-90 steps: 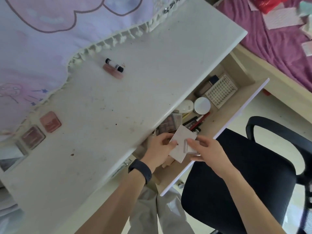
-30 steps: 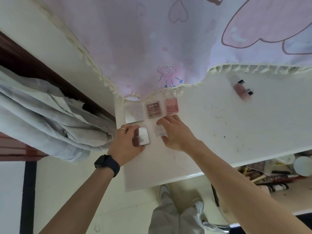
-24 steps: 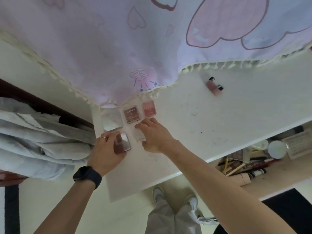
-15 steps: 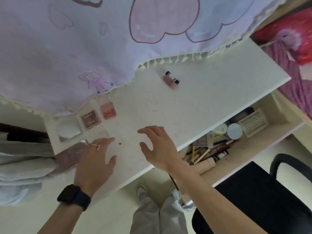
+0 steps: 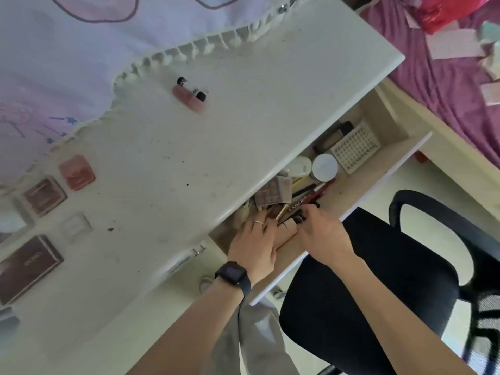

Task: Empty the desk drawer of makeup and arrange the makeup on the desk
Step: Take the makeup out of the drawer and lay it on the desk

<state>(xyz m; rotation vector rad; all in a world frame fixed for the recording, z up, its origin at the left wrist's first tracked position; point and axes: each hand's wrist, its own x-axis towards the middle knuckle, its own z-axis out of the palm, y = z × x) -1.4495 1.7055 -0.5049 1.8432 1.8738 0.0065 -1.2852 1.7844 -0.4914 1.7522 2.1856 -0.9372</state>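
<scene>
left hand (image 5: 254,246), right hand (image 5: 320,234) back in drawer (image 5: 357,182) | right pinches black tube (image 5: 296,207) (lettered)

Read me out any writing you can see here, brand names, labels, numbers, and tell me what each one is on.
"COLOR", then letters I cannot make out: on the dark tube in the drawer.
Too blurred to read: print on the brown palette.
Too blurred: lettering on the large dark palette.
Too small: label on the small black-capped tube on the desk.
</scene>
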